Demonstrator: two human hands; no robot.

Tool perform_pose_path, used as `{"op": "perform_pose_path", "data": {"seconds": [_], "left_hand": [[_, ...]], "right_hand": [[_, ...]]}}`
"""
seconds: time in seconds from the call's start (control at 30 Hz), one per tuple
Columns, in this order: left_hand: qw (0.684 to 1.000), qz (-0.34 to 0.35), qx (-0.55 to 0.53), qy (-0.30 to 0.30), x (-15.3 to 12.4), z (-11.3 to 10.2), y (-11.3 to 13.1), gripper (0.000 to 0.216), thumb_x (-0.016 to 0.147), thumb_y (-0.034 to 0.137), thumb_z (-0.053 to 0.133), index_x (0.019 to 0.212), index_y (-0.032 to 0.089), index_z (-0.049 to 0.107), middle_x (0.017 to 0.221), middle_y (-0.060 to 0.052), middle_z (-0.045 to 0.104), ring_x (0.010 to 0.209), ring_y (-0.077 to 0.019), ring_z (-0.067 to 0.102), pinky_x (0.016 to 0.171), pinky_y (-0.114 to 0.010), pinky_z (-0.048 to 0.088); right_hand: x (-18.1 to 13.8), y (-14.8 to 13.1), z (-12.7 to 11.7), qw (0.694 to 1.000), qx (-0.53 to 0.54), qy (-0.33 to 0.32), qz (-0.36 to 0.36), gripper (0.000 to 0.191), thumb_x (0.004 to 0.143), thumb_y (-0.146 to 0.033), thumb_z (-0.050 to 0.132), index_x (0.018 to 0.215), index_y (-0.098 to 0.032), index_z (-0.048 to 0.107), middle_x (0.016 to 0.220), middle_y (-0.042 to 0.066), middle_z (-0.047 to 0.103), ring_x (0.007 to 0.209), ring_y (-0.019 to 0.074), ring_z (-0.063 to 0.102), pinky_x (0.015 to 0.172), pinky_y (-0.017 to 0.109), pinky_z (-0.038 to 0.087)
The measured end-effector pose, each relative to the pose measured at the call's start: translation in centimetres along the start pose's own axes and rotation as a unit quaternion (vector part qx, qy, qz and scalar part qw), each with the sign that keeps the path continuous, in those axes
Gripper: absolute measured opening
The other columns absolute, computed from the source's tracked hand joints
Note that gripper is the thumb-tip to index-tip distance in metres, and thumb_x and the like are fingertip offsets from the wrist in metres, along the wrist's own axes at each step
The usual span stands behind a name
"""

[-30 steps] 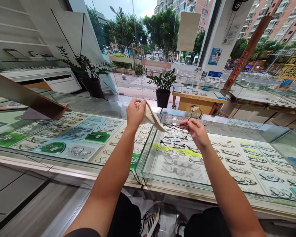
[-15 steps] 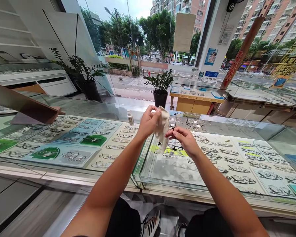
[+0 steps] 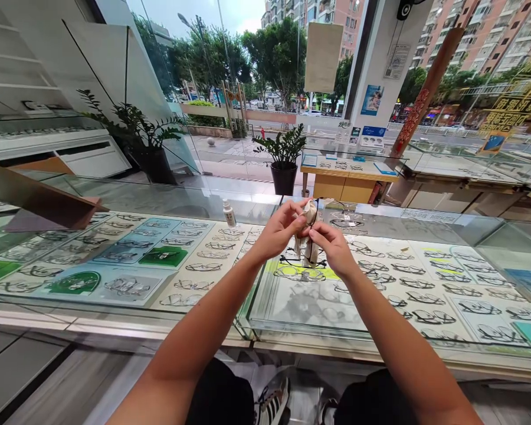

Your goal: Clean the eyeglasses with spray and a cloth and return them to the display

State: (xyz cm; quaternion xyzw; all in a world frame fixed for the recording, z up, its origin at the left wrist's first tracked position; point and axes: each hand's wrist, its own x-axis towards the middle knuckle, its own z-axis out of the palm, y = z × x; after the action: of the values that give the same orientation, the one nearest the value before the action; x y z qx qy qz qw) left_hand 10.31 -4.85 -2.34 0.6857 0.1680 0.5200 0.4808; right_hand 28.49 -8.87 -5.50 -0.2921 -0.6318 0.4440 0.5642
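Above the glass display case, my left hand [image 3: 285,229] is closed on a pale cream cloth [image 3: 311,212], which is bunched against a pair of dark-framed eyeglasses [image 3: 317,206]. A loose end of the cloth hangs below the fingers. Close beside it, my right hand [image 3: 331,245] pinches the eyeglasses near the middle of the frame. Cloth and fingers hide most of the lenses. A small white bottle [image 3: 229,213] stands upright on the glass top, left of my hands.
Beneath the glass top of the display case [image 3: 292,321] lie rows of eyeglasses [image 3: 433,317]. A potted plant [image 3: 284,176] stands beyond the counter. A brown slanted panel [image 3: 39,192] rises at the left. Behind are large windows and a wooden table [image 3: 349,183].
My left hand has moved right, bringing the cloth from beside the eyeglasses onto them. The cloth is now bunched around the upper lens. My right hand keeps its pinch.
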Motion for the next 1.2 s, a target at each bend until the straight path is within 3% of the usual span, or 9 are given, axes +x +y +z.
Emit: {"op": "perform_pose_path", "data": {"seconds": [0.1, 0.2, 0.3, 0.53, 0.63, 0.8, 1.07, 1.2], "left_hand": [[0.999, 0.004, 0.033, 0.012, -0.2, 0.4, -0.6, 0.045, 0.097, 0.064, 0.074, 0.093, 0.021, 0.062, 0.110, -0.009, 0.074, 0.092, -0.0182, 0.064, 0.086, -0.031, 0.050], [0.995, 0.010, 0.057, 0.079, -0.3, 0.8, -1.1, 0.050, 0.100, 0.070, 0.065, 0.094, 0.020, 0.066, 0.089, -0.003, 0.065, 0.080, -0.0157, 0.058, 0.078, -0.030, 0.050], [0.992, -0.002, 0.013, 0.128, -0.3, 1.3, -1.3, 0.049, 0.091, 0.066, 0.080, 0.099, 0.022, 0.059, 0.089, -0.001, 0.064, 0.074, -0.0134, 0.059, 0.066, -0.026, 0.049], [0.985, -0.050, -0.081, 0.142, 0.0, 1.0, -1.6, 0.062, 0.075, 0.057, 0.097, 0.107, 0.023, 0.055, 0.106, -0.001, 0.069, 0.066, -0.0077, 0.061, 0.059, -0.022, 0.049], [0.983, -0.088, -0.107, 0.124, 0.0, 0.6, -1.6, 0.063, 0.073, 0.057, 0.099, 0.108, 0.021, 0.061, 0.096, -0.001, 0.068, 0.065, -0.0083, 0.060, 0.058, -0.022, 0.048], [0.985, -0.128, -0.115, 0.028, -0.1, 0.3, -1.1, 0.053, 0.076, 0.059, 0.096, 0.096, 0.016, 0.072, 0.082, -0.002, 0.066, 0.066, -0.0097, 0.057, 0.061, -0.023, 0.046], [0.968, -0.165, -0.184, -0.033, -0.5, 0.5, -0.3, 0.047, 0.082, 0.052, 0.094, 0.104, 0.020, 0.067, 0.065, 0.005, 0.057, 0.055, -0.0086, 0.051, 0.056, -0.022, 0.046], [0.970, -0.170, -0.171, -0.032, -0.6, 0.3, -0.2, 0.045, 0.080, 0.049, 0.095, 0.093, 0.018, 0.066, 0.062, 0.003, 0.059, 0.054, -0.0094, 0.053, 0.055, -0.023, 0.046]], "right_hand": [[0.0, 0.0, 0.1, 1.000, 0.003, -0.004, 0.001, 0.037, 0.096, -0.061, 0.077, 0.089, -0.024, 0.076, 0.098, 0.004, 0.078, 0.096, 0.0226, 0.069, 0.093, 0.036, 0.053], [-0.1, 0.2, 0.3, 1.000, -0.004, -0.011, 0.008, 0.038, 0.096, -0.062, 0.076, 0.094, -0.024, 0.078, 0.102, 0.005, 0.079, 0.102, 0.0239, 0.070, 0.097, 0.037, 0.052], [-0.1, 0.5, 0.4, 1.000, -0.018, -0.023, 0.003, 0.039, 0.097, -0.063, 0.075, 0.096, -0.024, 0.078, 0.102, 0.005, 0.078, 0.103, 0.0246, 0.069, 0.098, 0.038, 0.052], [-0.2, 0.2, 0.3, 0.997, -0.024, -0.063, -0.024, 0.037, 0.102, -0.061, 0.070, 0.097, -0.025, 0.073, 0.105, 0.005, 0.075, 0.105, 0.0250, 0.067, 0.101, 0.040, 0.050], [-0.2, -0.1, 0.2, 0.997, -0.025, -0.067, -0.023, 0.038, 0.101, -0.063, 0.070, 0.095, -0.025, 0.070, 0.105, 0.005, 0.074, 0.104, 0.0249, 0.066, 0.100, 0.040, 0.051], [-0.4, -0.7, 0.1, 0.996, -0.023, -0.083, -0.016, 0.039, 0.101, -0.062, 0.070, 0.092, -0.025, 0.067, 0.103, 0.005, 0.072, 0.102, 0.0241, 0.065, 0.097, 0.039, 0.051], [-0.2, -0.6, -0.2, 0.995, 0.010, -0.097, 0.031, 0.041, 0.094, -0.066, 0.077, 0.096, -0.025, 0.079, 0.102, 0.007, 0.075, 0.098, 0.0242, 0.069, 0.092, 0.039, 0.057], [0.0, 0.2, -0.2, 0.993, 0.061, -0.087, 0.056, 0.044, 0.089, -0.068, 0.082, 0.095, -0.024, 0.082, 0.097, 0.006, 0.078, 0.096, 0.0234, 0.071, 0.095, 0.040, 0.058]]}}
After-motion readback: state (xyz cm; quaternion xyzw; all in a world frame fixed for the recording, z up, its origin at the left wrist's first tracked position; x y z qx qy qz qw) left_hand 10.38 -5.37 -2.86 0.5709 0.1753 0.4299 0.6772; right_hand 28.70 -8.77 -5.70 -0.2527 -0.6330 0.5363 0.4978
